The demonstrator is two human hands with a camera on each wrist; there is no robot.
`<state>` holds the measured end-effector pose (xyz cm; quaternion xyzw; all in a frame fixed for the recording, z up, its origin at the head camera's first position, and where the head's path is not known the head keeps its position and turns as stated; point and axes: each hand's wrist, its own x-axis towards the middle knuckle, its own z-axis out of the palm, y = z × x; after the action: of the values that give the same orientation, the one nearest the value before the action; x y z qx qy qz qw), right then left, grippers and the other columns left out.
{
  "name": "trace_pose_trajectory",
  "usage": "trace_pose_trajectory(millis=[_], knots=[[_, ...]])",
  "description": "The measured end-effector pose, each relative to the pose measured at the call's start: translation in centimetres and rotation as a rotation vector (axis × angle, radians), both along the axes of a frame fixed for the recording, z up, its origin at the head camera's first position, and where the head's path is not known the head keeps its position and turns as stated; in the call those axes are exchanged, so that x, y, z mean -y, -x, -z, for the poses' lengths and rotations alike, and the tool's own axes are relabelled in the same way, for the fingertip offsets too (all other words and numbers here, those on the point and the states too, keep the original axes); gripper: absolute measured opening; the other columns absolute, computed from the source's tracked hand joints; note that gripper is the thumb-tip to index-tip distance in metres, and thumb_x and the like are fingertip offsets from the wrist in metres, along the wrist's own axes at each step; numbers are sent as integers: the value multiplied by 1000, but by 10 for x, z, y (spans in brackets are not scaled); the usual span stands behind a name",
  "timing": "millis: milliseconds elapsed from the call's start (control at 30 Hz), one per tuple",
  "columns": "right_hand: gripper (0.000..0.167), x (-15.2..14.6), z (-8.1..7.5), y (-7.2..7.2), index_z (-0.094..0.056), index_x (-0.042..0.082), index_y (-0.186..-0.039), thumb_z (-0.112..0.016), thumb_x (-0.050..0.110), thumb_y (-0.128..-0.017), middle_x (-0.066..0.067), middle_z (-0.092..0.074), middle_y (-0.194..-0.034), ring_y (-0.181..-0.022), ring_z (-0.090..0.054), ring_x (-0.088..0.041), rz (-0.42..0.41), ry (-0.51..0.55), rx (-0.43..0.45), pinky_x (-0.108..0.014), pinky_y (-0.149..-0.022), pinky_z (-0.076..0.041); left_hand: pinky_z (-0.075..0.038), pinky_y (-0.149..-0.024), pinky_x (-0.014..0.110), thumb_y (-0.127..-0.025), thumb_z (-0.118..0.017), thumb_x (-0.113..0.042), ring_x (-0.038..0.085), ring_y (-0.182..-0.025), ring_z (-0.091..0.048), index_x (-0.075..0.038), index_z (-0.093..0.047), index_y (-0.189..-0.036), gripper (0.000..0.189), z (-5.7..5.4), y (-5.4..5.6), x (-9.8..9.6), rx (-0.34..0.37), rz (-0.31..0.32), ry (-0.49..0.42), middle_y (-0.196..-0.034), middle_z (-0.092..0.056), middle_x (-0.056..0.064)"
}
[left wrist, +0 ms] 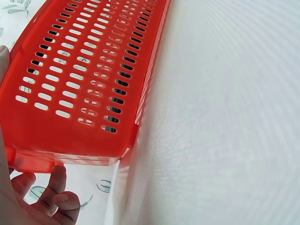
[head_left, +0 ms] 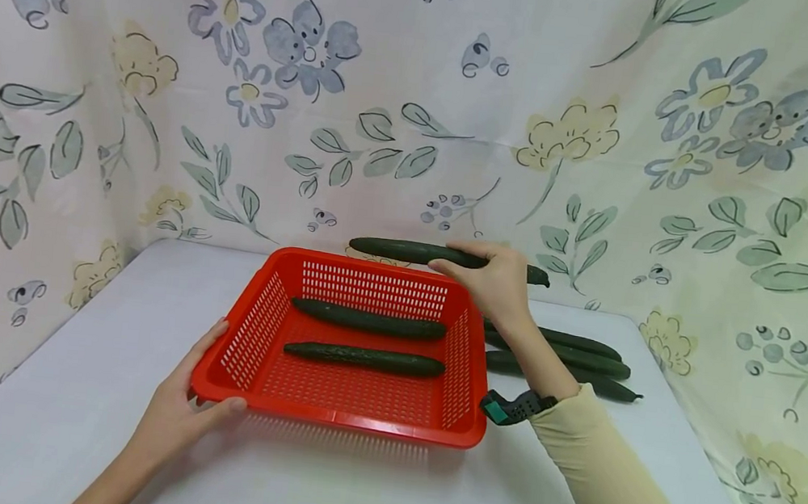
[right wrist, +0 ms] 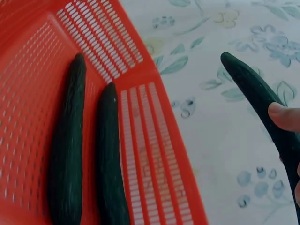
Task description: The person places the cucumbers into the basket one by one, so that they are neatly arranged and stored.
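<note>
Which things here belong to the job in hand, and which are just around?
Part of the job:
red basket
two cucumbers inside
cucumber in right hand
probably three cucumbers alongside

Just around:
white table
floral cloth
wrist strap

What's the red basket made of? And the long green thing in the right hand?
The red basket looks like shiny moulded plastic: light gleams on its rim, and its walls have even slots. The cucumber in the right hand seems a real vegetable with dark, faintly glossy skin: it curves and tapers, though a fake might look similar.

Floral cloth (head_left: 492, 98) behind and beside white tabletop (head_left: 352, 490); light soft.
</note>
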<state>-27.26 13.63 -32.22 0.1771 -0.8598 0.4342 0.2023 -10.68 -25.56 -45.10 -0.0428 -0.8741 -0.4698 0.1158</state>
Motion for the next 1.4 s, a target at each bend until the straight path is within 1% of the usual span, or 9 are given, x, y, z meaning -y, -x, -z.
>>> trace_pose_trajectory(millis=[100,167,367,567,867,1033,1133,1267,1400], knots=[[43,14,-3,2,-84,12,-115,-94,37,-81,-8,-79,-120,-115,-69,-26,-15,37,65,-40,-87,-53,-50,-88,13,-89,-86,-22,-19,-122,-41,-42,-21,-169,105,0,0,0,1,1,-7,-173,-30,6],[42,24,-3,3,-84,13,-115,-94,38,-81,-7,-79,-120,-109,-69,-25,-25,63,98,-35,-76,-51,-50,-89,13,-89,-86,-22,-20,-123,-41,-42,-22,-169,104,0,1,1,-2,4,-11,-174,-30,6],[39,52,1,4,-86,13,-110,-96,35,-79,-4,-82,-107,-87,-62,-14,-52,115,88,-24,-63,-40,-51,-88,14,-88,-87,-21,-20,-123,-41,-40,-22,-169,105,1,0,1,-18,12,-13,-175,-28,4],[40,74,11,2,-86,14,-110,-96,36,-78,-2,-82,-105,-84,-60,-9,-58,174,136,-23,-60,-38,-52,-88,15,-88,-87,-19,-19,-124,-42,-39,-22,-169,106,2,0,1,-28,22,-16,-175,-28,2],[36,89,20,1,-86,12,-108,-96,32,-80,-5,-81,-113,-107,-71,-19,-88,205,195,-25,-69,-45,-50,-90,10,-88,-87,-18,-19,-125,-42,-39,-23,-169,106,3,1,2,-34,29,-38,-175,-28,-1],[33,93,29,2,-87,17,-105,-96,33,-78,-2,-80,-116,-102,-64,-19,-62,203,290,-31,-68,-41,-50,-89,11,-87,-88,-19,-19,-124,-42,-40,-23,-169,107,3,1,2,-25,24,-31,-175,-28,3],[32,96,35,4,-88,21,-103,-97,37,-77,3,-78,-120,-113,-64,-15,-26,191,377,-30,-81,-48,-51,-89,13,-88,-88,-20,-19,-123,-41,-41,-21,-169,107,2,0,2,-17,20,-17,-174,-29,6],[31,97,41,4,-87,24,-100,-96,42,-76,5,-73,-131,-120,-61,-18,25,158,494,-35,-86,-51,-51,-88,14,-88,-88,-20,-19,-122,-41,-41,-20,-169,108,2,0,3,-15,17,-2,-174,-29,8],[31,97,45,4,-87,25,-101,-95,43,-77,3,-72,-132,-117,-61,-20,44,121,521,-37,-83,-51,-50,-89,13,-88,-88,-19,-19,-122,-42,-40,-21,-169,108,2,1,3,-21,21,-7,-173,-30,10]])
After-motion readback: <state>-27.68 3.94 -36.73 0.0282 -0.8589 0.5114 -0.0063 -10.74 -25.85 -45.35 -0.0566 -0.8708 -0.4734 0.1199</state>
